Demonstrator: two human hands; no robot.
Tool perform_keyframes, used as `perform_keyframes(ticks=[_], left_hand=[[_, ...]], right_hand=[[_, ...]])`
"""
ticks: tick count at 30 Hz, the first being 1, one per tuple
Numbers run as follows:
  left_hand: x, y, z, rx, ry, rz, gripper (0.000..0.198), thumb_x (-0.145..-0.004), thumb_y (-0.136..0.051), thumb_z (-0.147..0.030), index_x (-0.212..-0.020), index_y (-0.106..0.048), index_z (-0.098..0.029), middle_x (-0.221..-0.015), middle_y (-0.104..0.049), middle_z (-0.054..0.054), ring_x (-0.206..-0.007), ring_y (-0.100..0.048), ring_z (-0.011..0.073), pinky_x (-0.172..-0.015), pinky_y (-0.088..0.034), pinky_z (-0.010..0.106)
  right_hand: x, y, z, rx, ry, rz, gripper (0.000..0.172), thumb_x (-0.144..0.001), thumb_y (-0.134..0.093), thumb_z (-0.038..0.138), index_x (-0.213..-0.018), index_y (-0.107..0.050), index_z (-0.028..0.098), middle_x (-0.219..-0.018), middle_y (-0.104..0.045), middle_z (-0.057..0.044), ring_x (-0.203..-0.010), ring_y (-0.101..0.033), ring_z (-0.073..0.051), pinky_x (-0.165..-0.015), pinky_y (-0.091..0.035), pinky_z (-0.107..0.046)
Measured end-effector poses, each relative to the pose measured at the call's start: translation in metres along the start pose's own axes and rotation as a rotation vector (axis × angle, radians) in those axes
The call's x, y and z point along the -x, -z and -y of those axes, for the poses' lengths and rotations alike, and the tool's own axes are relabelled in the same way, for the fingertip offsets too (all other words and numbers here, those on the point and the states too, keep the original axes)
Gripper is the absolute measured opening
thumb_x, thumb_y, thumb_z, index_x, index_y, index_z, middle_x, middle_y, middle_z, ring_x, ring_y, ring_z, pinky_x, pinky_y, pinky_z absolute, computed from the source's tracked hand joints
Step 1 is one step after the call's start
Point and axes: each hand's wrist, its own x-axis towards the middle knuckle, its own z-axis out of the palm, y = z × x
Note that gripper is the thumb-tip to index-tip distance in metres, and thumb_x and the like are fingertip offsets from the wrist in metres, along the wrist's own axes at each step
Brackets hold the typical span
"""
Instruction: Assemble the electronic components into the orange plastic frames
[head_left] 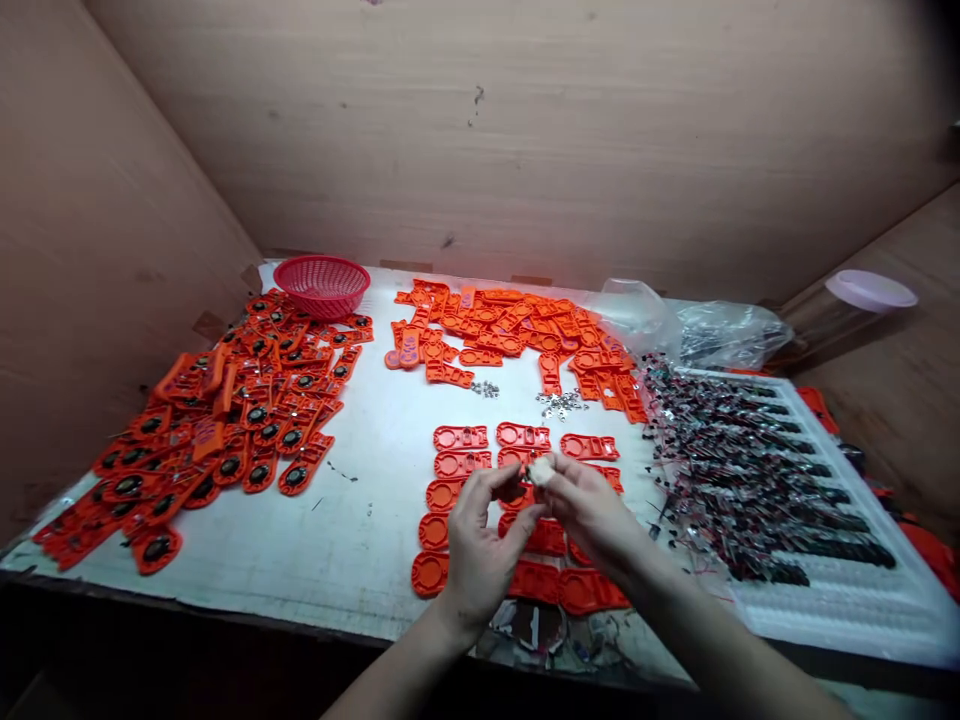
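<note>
On a white table (379,430), orange casings (519,436) are lying crosswise beneath left hand (481,540) and right hand (592,507); a pale piece (541,471) is touching the right, both grips unclear.

Brown wooden walls (570,180) stand beyond and either side of the hands (476,555); below lies a white table (382,430).

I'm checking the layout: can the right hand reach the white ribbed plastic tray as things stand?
Probably yes: the white ribbed plastic tray lies rightward of the right hand, apparently with nothing tall between, just low black wired parts. It seems busy, though, fingers close to the left hand.
</note>
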Motion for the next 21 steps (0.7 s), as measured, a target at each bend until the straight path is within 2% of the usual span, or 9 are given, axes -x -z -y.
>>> perform_keyframes(ticks=[2, 4, 8, 10, 12, 15, 18, 20, 21], left_hand=[[0.002, 0.000, 0.000, 0.109, 0.061, 0.059, 0.016, -0.083, -0.065, -0.024, -0.098, -0.067, -0.021, -0.090, -0.064, 0.004, -0.083, -0.061, 0.0153, -0.076, -0.051, 0.028], [0.007, 0.000, 0.000, 0.171, 0.138, 0.122, 0.009, -0.083, -0.065, -0.023, -0.091, -0.070, -0.020, -0.085, -0.065, 0.003, -0.082, -0.062, 0.0148, -0.074, -0.051, 0.026], [0.020, 0.005, -0.003, 0.262, 0.307, 0.232, 0.011, -0.083, -0.065, -0.024, -0.090, -0.071, -0.018, -0.088, -0.067, 0.005, -0.085, -0.063, 0.0159, -0.078, -0.051, 0.028], [0.023, 0.008, -0.004, 0.348, 0.440, 0.303, 0.022, -0.080, -0.068, -0.024, -0.101, -0.066, -0.018, -0.088, -0.067, 0.005, -0.083, -0.064, 0.0155, -0.078, -0.051, 0.029], [0.025, 0.009, -0.004, 0.457, 0.587, 0.361, 0.045, -0.075, -0.073, -0.022, -0.116, -0.055, -0.020, -0.083, -0.065, 0.001, -0.076, -0.064, 0.0128, -0.072, -0.051, 0.026], [0.025, 0.009, -0.003, 0.553, 0.724, 0.389, 0.063, -0.069, -0.077, -0.021, -0.121, -0.041, -0.021, -0.076, -0.062, -0.004, -0.062, -0.060, 0.0087, -0.059, -0.047, 0.020], [0.029, 0.007, -0.001, 0.528, 0.727, 0.384, 0.059, -0.071, -0.076, -0.024, -0.118, -0.039, -0.020, -0.077, -0.062, -0.002, -0.065, -0.062, 0.0103, -0.061, -0.048, 0.021], [0.033, 0.007, 0.002, 0.378, 0.619, 0.352, 0.050, -0.079, -0.068, -0.030, -0.119, -0.040, -0.019, -0.082, -0.064, 0.001, -0.073, -0.064, 0.0139, -0.068, -0.051, 0.027], [0.036, 0.006, 0.003, 0.236, 0.518, 0.339, 0.044, -0.083, -0.064, -0.033, -0.119, -0.043, -0.019, -0.087, -0.065, 0.004, -0.080, -0.065, 0.0167, -0.074, -0.052, 0.032]], right_hand=[[0.030, -0.003, -0.011, -0.127, -0.045, -0.061, 0.033, -0.071, -0.075, 0.044, -0.077, -0.054, 0.019, -0.069, -0.048, 0.003, -0.059, -0.039, -0.009, -0.055, -0.034, -0.022], [0.047, -0.001, -0.019, -0.126, -0.044, -0.102, 0.031, -0.072, -0.075, 0.043, -0.078, -0.056, 0.019, -0.072, -0.049, 0.002, -0.061, -0.041, -0.009, -0.057, -0.036, -0.021], [0.060, 0.016, -0.026, 0.145, 0.055, -0.042, 0.021, -0.084, -0.063, 0.041, -0.081, -0.061, 0.020, -0.076, -0.050, 0.000, -0.070, -0.048, -0.014, -0.067, -0.042, -0.025], [0.062, 0.024, -0.023, 0.360, 0.162, 0.003, 0.014, -0.087, -0.059, 0.036, -0.089, -0.064, 0.023, -0.083, -0.052, -0.002, -0.079, -0.051, -0.017, -0.071, -0.044, -0.028], [0.064, 0.030, -0.017, 0.547, 0.244, 0.091, 0.011, -0.089, -0.056, 0.031, -0.094, -0.064, 0.025, -0.086, -0.053, -0.003, -0.081, -0.053, -0.018, -0.073, -0.045, -0.029], [0.067, 0.031, -0.007, 0.723, 0.313, 0.229, 0.011, -0.091, -0.051, 0.025, -0.089, -0.062, 0.026, -0.083, -0.053, -0.003, -0.077, -0.054, -0.017, -0.068, -0.045, -0.028], [0.066, 0.029, -0.003, 0.816, 0.344, 0.264, 0.011, -0.091, -0.049, 0.023, -0.085, -0.058, 0.024, -0.081, -0.053, -0.004, -0.076, -0.054, -0.018, -0.065, -0.045, -0.028], [0.062, 0.029, -0.007, 0.838, 0.325, 0.256, 0.010, -0.092, -0.047, 0.022, -0.084, -0.054, 0.024, -0.081, -0.052, -0.004, -0.074, -0.052, -0.018, -0.063, -0.045, -0.028], [0.059, 0.030, -0.011, 0.852, 0.332, 0.219, 0.010, -0.092, -0.045, 0.022, -0.084, -0.052, 0.023, -0.081, -0.051, -0.004, -0.074, -0.052, -0.018, -0.063, -0.045, -0.028]])
